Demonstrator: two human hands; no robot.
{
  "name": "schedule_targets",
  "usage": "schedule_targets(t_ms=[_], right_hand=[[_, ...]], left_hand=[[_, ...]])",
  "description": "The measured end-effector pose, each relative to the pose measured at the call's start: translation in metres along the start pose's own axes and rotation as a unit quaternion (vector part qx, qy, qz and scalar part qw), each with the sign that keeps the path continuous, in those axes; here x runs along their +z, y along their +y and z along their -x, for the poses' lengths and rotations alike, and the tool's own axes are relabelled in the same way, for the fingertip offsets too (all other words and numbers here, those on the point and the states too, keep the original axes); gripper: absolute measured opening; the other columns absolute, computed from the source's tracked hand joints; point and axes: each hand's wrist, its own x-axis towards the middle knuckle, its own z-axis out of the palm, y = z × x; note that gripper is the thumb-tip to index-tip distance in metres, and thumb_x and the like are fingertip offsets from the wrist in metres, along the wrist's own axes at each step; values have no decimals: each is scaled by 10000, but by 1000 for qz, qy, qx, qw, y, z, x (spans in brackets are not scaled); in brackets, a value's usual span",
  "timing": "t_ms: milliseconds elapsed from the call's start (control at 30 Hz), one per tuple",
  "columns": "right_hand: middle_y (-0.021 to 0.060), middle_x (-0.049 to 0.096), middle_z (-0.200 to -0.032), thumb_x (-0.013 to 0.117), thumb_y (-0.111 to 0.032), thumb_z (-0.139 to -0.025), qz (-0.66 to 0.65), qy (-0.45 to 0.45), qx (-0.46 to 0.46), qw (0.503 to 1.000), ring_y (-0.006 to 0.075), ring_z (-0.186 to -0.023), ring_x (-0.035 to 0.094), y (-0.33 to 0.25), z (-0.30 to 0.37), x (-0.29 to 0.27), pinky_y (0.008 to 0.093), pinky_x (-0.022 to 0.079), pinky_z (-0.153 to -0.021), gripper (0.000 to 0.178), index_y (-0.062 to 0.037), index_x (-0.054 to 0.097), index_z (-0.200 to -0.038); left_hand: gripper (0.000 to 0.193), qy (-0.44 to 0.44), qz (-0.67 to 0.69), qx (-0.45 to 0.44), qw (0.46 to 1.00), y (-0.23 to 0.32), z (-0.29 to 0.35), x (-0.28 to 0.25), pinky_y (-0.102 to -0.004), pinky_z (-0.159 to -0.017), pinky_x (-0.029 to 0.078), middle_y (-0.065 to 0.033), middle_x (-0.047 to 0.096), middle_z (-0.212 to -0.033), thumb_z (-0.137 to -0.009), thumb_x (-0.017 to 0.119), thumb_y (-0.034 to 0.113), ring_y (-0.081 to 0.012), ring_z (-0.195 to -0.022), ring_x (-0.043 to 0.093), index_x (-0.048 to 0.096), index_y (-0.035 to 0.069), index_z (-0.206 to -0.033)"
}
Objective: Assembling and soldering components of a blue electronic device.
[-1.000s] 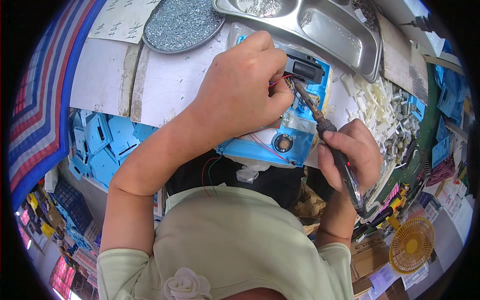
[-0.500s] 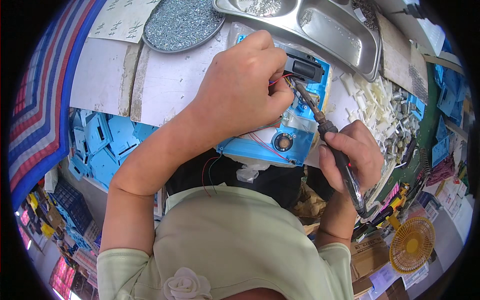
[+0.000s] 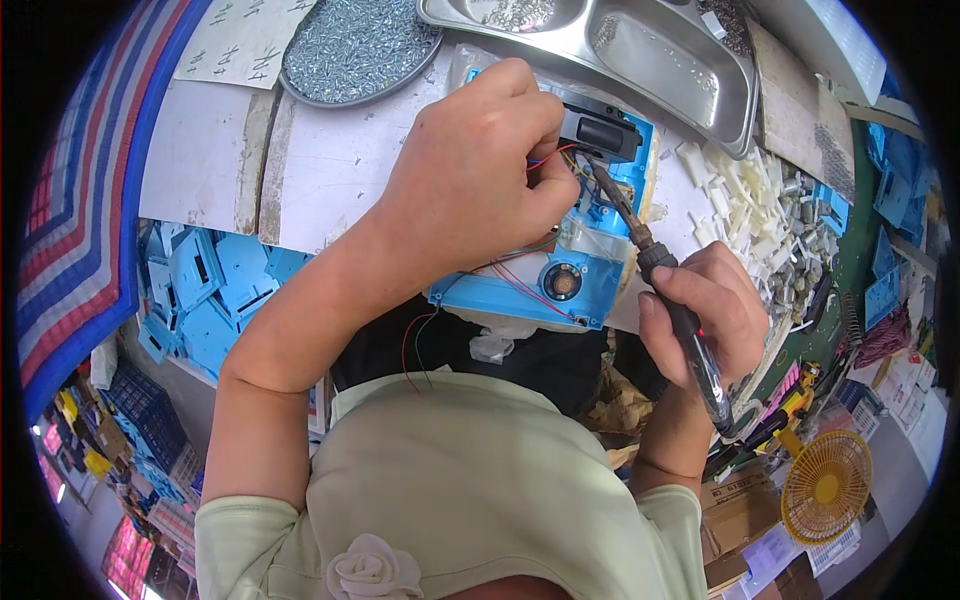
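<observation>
My right hand (image 3: 712, 315) is wrapped round the dark handle of a soldering iron (image 3: 660, 262). Its tip points up and left into an open light-blue plastic housing (image 3: 598, 300). Pinched between the thumb and fingers of my left hand (image 3: 490, 165) are thin red and blue wires (image 3: 545, 160), which run to the spot by the iron's tip. A black rectangular part (image 3: 604, 136) sits at the housing's far side. Nearer to me in the housing lies a small round speaker-like part (image 3: 562, 281), with red wires beside it. My left hand hides part of the housing.
Beyond the housing stand a steel compartment tray (image 3: 672, 62) and a round dish of small screws (image 3: 358, 50). White plastic pieces (image 3: 735, 200) and metal parts are heaped at right. Blue plastic panels (image 3: 215, 285) lie at left. A yellow fan (image 3: 826, 487) stands lower right.
The housing and tray sit slightly further left in view. My left hand keeps its pinch on the wires, and the iron's tip stays close to the same spot.
</observation>
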Motion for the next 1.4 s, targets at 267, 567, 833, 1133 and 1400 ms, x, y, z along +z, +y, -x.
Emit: schedule_targets(t_ms=[267,567,833,1133,1400], right_hand=[[39,553,-626,809,25,-668,-4,6,-4,1000,203,-527,502,0,1,-1,311,370,-483,317,-61,721,-960],[42,560,-629,804,14,-675,-4,6,2,1000,208,-534,515,-1,1,-3,313,383,-486,316,-67,722,-970],[45,556,-629,799,17,-664,3,8,0,1000,216,-534,517,-1,2,-3,318,388,-487,339,-77,727,-982],[100,584,-703,808,-77,-809,-105,144,47,983,211,-614,525,-7,44,-39,341,411,-572,301,-15,644,-1053],[118,630,-957,761,-50,-869,-156,266,196,931,211,-861,611,-19,66,-25,340,503,-803,414,12,592,-1242]], left_hand=[[143,-6,-6,-4,1000,0,0,-1,-284,-496,447,-65,512,-755,-736,704,-1,-152,-569,550,564,0,-710],[138,-5,3,6,1000,-1,0,-1,-274,-497,441,-59,510,-758,-737,702,-11,-140,-570,537,566,0,-714],[132,2,21,-1,1000,0,2,-2,-273,-495,415,-57,511,-761,-745,696,-17,-135,-571,517,569,-5,-716],[185,-65,-14,96,993,28,11,-19,-322,-552,482,-67,557,-831,-749,774,18,-195,-674,601,627,44,-858],[115,-180,135,118,967,12,3,1,-314,-630,538,-78,670,-936,-838,741,11,-220,-775,670,706,29,-947]])
